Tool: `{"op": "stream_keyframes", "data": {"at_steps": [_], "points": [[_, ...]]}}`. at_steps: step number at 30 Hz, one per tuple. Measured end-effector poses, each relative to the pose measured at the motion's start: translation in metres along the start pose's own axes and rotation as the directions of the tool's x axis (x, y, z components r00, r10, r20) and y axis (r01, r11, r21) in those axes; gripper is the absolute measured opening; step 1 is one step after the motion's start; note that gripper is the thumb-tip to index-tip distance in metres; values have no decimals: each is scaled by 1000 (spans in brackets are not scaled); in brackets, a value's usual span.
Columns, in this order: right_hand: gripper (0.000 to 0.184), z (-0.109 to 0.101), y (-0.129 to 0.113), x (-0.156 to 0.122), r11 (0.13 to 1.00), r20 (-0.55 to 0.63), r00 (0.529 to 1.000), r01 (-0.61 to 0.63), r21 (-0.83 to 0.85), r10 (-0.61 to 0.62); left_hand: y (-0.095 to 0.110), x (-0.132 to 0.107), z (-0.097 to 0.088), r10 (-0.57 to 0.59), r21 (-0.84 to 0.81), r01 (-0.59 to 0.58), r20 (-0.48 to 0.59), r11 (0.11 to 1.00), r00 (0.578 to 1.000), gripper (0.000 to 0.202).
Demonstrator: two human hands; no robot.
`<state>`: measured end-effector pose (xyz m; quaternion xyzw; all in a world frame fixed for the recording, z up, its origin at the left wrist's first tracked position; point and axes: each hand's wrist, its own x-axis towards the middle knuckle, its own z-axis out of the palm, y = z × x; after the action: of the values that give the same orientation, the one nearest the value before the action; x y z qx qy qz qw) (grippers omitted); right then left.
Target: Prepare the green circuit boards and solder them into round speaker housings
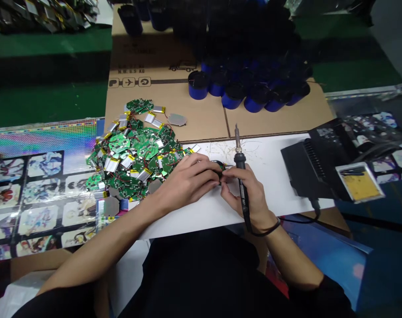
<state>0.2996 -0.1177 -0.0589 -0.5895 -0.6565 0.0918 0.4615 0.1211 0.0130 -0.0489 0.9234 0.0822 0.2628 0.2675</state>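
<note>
My right hand is closed round a soldering iron, whose metal tip points up and away from me. The thumb and index finger of that hand also reach a small dark round part with a bit of green and thin wires on it. My left hand grips this part from the other side, fingers bent over it and hiding most of it. Both hands are above the white work surface. Just left of my left hand lies a heap of green circuit boards with silver battery packs and red wires.
Several blue cylindrical housings stand on the cardboard at the back. A black soldering station sits to the right, beside a tray with a yellow sponge. Wire scraps lie behind my hands. The iron's cord runs rightward.
</note>
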Motion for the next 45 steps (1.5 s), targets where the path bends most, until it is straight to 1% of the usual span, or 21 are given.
{"op": "stream_keyframes", "data": {"at_steps": [6, 12, 16, 20, 24, 26, 28, 29, 30, 32, 33, 34, 35, 37, 40, 42, 45], "points": [[51, -7, 5, -11, 997, 15, 998, -57, 48, 56, 4, 1, -2, -1, 72, -5, 77, 997, 997, 13], [49, -5, 5, -18, 997, -7, 998, -62, 55, 62, 7, 1, -1, 37, 134, -48, 79, 990, 996, 11], [47, -3, 4, -15, 998, -4, 999, -45, 43, 46, 6, 2, -3, 17, 121, -29, 101, 992, 995, 11], [46, -9, 2, -13, 998, 29, 998, -54, 28, 53, 7, 4, -7, 0, 94, -12, 124, 995, 992, 11], [43, -19, -2, -16, 994, 92, 992, -96, 56, 90, 7, 5, -10, 2, 83, -15, 147, 996, 989, 12], [34, -25, -6, -19, 985, 94, 986, -143, 94, 134, 6, 5, -11, 0, 72, -11, 159, 997, 987, 13], [25, -31, -11, -22, 960, 25, 977, -214, 179, 213, 4, 5, -12, 8, 53, -17, 165, 998, 986, 15], [25, -34, -13, -24, 935, -34, 964, -248, 253, 265, 3, 4, -12, 14, 43, -22, 166, 999, 986, 15], [27, -37, -17, -25, 901, -98, 941, -275, 335, 324, 2, 4, -12, 19, 34, -25, 167, 999, 986, 15], [36, -44, -23, -29, 828, -201, 879, -300, 474, 433, 1, 4, -12, 18, 23, -22, 171, 999, 985, 16], [38, -47, -26, -31, 804, -225, 854, -308, 509, 470, 0, 3, -12, 15, 18, -18, 174, 1000, 985, 16], [36, -51, -28, -35, 796, -232, 842, -317, 516, 486, 0, 3, -12, 12, 14, -15, 176, 1000, 984, 16], [31, -54, -30, -39, 804, -223, 848, -324, 498, 480, 0, 3, -13, 8, 10, -10, 179, 1000, 984, 16], [25, -59, -32, -49, 854, -177, 890, -321, 410, 420, 0, 4, -13, 2, 0, -2, 183, 1000, 983, 16], [26, -61, -32, -65, 935, -137, 939, -283, 212, 316, 0, 4, -14, 5, -12, -2, 189, 1000, 982, 16], [27, -58, -32, -70, 964, -132, 957, -245, 107, 258, 0, 4, -15, 16, -14, -14, 190, 1000, 982, 16], [29, -53, -32, -69, 978, -110, 972, -203, 37, 206, 0, 5, -16, 30, -15, -28, 193, 999, 981, 16]]}}
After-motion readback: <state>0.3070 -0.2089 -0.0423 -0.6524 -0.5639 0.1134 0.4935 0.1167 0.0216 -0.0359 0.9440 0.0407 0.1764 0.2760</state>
